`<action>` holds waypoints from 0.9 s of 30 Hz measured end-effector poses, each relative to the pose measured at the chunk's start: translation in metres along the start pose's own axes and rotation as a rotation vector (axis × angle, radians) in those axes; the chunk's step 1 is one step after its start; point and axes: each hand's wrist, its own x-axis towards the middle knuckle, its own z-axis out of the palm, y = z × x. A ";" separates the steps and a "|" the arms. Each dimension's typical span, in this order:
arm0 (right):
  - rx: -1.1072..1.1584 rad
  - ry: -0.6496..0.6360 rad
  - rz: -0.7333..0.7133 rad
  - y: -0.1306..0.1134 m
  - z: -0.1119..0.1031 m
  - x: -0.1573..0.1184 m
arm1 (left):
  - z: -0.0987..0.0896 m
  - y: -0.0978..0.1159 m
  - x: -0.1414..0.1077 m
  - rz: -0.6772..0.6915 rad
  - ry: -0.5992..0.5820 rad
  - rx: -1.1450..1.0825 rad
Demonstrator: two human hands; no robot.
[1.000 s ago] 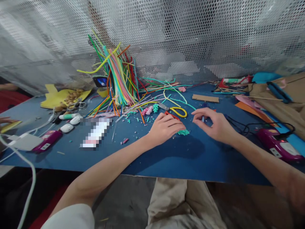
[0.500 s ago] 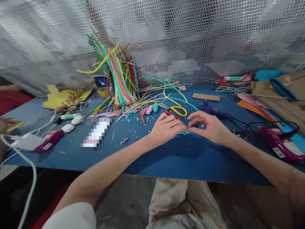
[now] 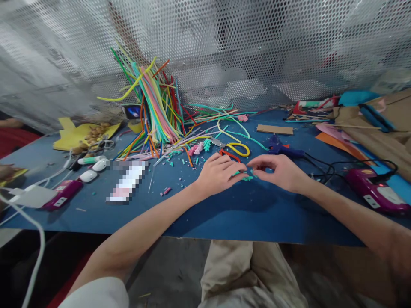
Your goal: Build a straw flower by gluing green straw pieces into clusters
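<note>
My left hand (image 3: 220,173) has its fingers closed around part of a small teal fuzzy piece (image 3: 246,177), low over the blue table. Close on its right, my right hand (image 3: 278,172) curls with thumb and index finger brought together near the piece's right end; a tiny teal bit shows at the fingertips. Just behind the hands lie scissors with yellow and red handles (image 3: 239,149). Beside the blades rest small teal (image 3: 206,145) and pink (image 3: 192,150) fuzzy pieces. Small teal and purple scraps dot the table left of my left hand.
A bundle of colored pipe cleaners (image 3: 157,102) stands at the back. A blue glue gun (image 3: 282,147) lies behind my right hand, its cable running right to a purple power strip (image 3: 375,192). Cardboard (image 3: 275,129) lies behind. Another person's arm shows at far left.
The fingertips of my two hands have come slightly apart, and more of the teal piece shows between them. The whole view has shifted slightly.
</note>
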 end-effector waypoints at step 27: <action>-0.365 0.335 -0.536 0.012 -0.022 -0.006 | -0.005 -0.031 -0.010 0.091 -0.085 0.055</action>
